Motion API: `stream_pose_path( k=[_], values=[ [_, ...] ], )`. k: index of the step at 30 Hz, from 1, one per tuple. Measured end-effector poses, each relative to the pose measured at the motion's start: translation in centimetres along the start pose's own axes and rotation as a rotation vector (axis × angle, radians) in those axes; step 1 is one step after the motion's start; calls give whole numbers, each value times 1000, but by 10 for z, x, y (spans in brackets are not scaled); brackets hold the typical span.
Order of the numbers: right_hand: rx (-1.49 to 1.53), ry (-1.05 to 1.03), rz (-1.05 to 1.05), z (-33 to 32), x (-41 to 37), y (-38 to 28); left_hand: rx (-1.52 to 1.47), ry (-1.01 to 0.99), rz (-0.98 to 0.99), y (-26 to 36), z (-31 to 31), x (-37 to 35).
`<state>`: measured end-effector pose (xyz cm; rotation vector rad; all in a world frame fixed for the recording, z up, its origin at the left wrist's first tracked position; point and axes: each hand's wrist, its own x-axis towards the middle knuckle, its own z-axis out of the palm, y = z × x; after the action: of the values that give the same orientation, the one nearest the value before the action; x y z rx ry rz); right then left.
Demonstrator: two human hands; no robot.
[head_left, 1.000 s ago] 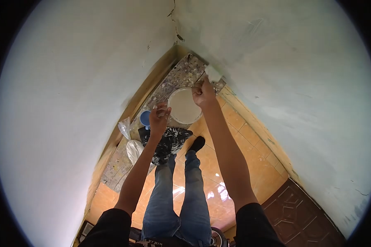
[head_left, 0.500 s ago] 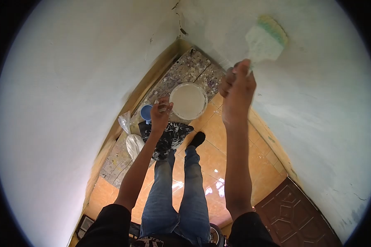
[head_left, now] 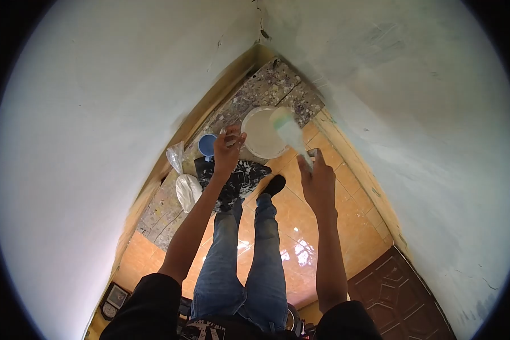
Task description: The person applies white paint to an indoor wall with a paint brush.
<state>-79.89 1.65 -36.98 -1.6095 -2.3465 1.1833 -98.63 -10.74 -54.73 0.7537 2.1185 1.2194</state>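
Note:
My right hand (head_left: 317, 178) is closed around the handle of a wide paint brush (head_left: 290, 133), blurred by motion. The brush's pale green and yellowish bristle end overlaps the right side of a round white bucket (head_left: 260, 148) in this view. Pale, creamy paint (head_left: 259, 129) fills the bucket. At the bucket's left rim is my left hand (head_left: 228, 153), its fingers loosely bent and apart, with nothing seen in them. Just left of that hand stands a blue mug (head_left: 207, 145).
Paint-spattered boards (head_left: 255, 85) run along the left wall into the corner. On them lie a black, white-smeared cloth (head_left: 241, 175) and a clear plastic bag of white stuff (head_left: 187, 190). Orange floor tiles (head_left: 300, 212) and a brown panelled door (head_left: 396, 294) lie lower right.
My right hand has come down from the right wall with the paint brush, whose bristle end is now over the bucket. My left hand stays beside the rim. The whole view has shifted slightly.

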Motion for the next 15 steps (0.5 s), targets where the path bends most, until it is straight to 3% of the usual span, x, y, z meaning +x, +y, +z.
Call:
stream_pose_path(
  k=[3,8,11,15],
  values=[
    [-144,-104,56,13,4,8,-26,-5,-115,15,-4,-1],
    [-440,-92,-108,41,32,17,-25,34,-3,-9,3,-6],
    [-541,-214,-112,46,55,10,-76,83,33,-4,5,-9],
    [-584,-180,-187,62,77,3,-57,23,-79,6,-1,-4]
  ],
)
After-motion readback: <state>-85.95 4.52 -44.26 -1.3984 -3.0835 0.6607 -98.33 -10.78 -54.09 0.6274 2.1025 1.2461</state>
